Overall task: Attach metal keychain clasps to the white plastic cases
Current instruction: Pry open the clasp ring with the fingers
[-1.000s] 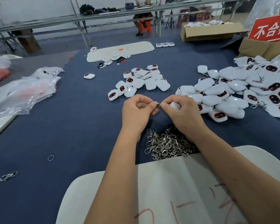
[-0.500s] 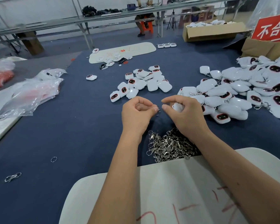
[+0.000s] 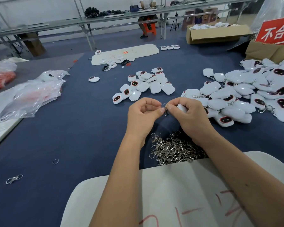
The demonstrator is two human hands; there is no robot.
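Observation:
Over the blue table, my left hand (image 3: 142, 114) and my right hand (image 3: 189, 114) meet fingertip to fingertip. Between them hangs a small metal keychain clasp (image 3: 166, 110), pinched by my left thumb and forefinger. My right hand grips a white plastic case (image 3: 182, 107), mostly hidden in the palm, and its fingertips also touch the clasp. A heap of loose metal clasps (image 3: 174, 149) lies just below my hands. A small pile of white cases (image 3: 145, 86) lies beyond my hands. A large pile of white cases with clasps (image 3: 246, 94) spreads to the right.
A white board (image 3: 170, 194) with red marks lies under my forearms. Clear plastic bags (image 3: 31, 97) lie at the left. A loose ring (image 3: 55, 161) and a stray clasp (image 3: 14, 179) lie at the near left. Cardboard boxes (image 3: 216, 34) and a red sign (image 3: 275, 31) stand far right.
My hands drew slightly apart half a second ago and have come back together. The clasp now hangs visibly between the fingertips.

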